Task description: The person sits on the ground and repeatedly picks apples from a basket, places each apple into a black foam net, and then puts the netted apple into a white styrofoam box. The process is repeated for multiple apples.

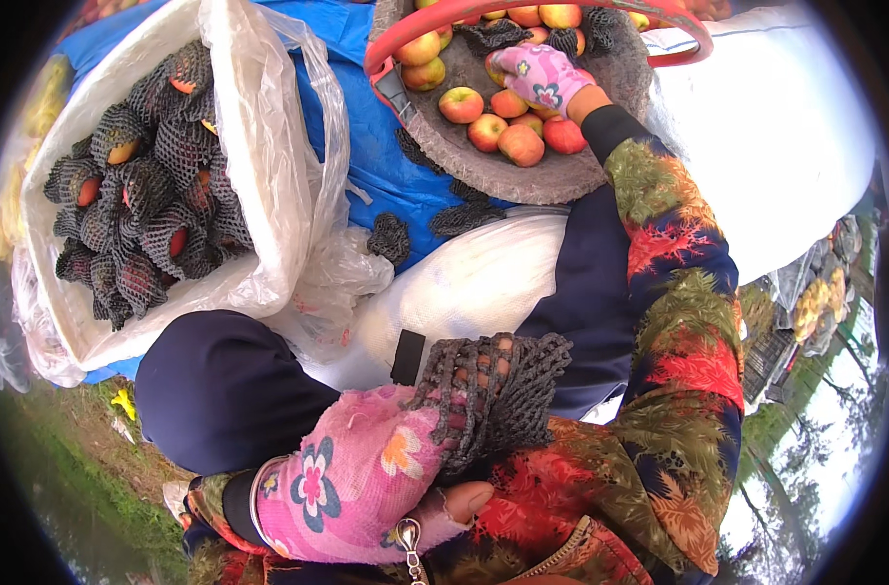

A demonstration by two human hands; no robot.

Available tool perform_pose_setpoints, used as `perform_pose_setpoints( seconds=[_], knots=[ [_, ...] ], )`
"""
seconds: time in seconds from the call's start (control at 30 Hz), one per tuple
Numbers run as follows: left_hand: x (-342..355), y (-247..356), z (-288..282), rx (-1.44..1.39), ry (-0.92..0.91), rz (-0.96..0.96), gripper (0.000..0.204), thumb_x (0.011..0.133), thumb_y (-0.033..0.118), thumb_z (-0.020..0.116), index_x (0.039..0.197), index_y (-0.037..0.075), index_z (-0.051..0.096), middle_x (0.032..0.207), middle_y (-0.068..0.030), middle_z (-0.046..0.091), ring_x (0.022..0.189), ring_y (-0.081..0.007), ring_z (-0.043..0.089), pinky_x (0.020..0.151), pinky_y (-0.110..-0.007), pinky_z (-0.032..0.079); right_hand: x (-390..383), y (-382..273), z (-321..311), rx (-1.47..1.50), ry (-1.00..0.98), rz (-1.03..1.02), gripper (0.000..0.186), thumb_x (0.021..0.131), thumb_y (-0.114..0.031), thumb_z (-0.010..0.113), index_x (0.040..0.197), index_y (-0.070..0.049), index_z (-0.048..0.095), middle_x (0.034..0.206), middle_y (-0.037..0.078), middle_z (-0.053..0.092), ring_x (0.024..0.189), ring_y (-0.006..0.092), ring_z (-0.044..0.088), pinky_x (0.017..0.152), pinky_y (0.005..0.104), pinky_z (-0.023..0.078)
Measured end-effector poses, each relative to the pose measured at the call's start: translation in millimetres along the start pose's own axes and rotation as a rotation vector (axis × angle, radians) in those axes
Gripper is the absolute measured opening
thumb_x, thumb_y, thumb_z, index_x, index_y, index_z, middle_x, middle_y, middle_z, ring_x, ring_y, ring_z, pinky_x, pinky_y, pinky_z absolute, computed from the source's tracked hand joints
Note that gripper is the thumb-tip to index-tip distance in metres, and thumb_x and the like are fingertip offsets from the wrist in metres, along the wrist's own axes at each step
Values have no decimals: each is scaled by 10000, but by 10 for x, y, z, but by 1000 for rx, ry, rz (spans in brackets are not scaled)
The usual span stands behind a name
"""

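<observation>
My left hand point(367, 478), in a pink flowered glove, is in front of my body. A dark grey foam fruit net point(498, 395) is stretched over its fingers, whose skin shows through the mesh; the thumb sticks out below. At the top, my right hand point(540, 78), in a matching glove, reaches into a round basket point(552, 180) of red and yellow apples point(521, 145). Its fingers curl at an apple there, partly hidden by the glove. The basket has a red handle point(522, 12), and dark foam nets point(493, 36) lie among the fruit.
A white box point(64, 302) lined with clear plastic stands at left, packed with net-wrapped apples point(142, 210). Loose foam nets point(390, 237) lie on the blue tarp point(367, 166). A white sack point(483, 263) is between my knees, and another white surface point(766, 127) extends right of the basket.
</observation>
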State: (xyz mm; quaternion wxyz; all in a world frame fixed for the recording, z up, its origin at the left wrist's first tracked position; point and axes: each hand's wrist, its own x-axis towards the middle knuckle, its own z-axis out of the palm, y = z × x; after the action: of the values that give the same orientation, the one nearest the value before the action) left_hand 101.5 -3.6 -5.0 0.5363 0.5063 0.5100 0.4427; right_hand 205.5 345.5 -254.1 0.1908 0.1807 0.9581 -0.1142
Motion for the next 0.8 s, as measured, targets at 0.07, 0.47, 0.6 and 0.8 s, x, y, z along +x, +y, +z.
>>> perform_pose_setpoints(
  seconds=[0.07,0.47,0.6,0.8],
  knots=[
    [-18,-36,18,14,50,44,762,719,105,724,1323,-89,302,794,-162,509,625,-313,484,541,-397,376,-86,-92,178,-346,-30,-202,223,790,-195,565,995,-138,631,1012,64,580,1009,243,540,861,380,409],
    [-14,34,-99,128,-41,-50,726,753,126,704,1298,-131,298,909,-216,556,694,-328,554,571,-391,422,119,-188,608,-699,-235,-318,234,785,-216,554,970,-137,673,1072,35,597,1083,234,513,926,392,380],
    [-26,-33,-127,31,-43,-90,728,772,159,692,1315,-108,288,1054,-207,548,867,-298,553,732,-372,421,129,-161,498,-587,-220,-330,279,766,-214,574,1023,-124,634,1007,47,594,1049,239,524,907,383,387],
    [-98,-78,-26,-111,158,-255,665,785,178,664,1303,-73,330,1131,-197,530,1029,-304,528,873,-364,402,-303,-346,-366,341,-19,197,517,777,-284,622,1200,-12,500,1144,168,558,1090,336,521,923,393,415]
  ],
)
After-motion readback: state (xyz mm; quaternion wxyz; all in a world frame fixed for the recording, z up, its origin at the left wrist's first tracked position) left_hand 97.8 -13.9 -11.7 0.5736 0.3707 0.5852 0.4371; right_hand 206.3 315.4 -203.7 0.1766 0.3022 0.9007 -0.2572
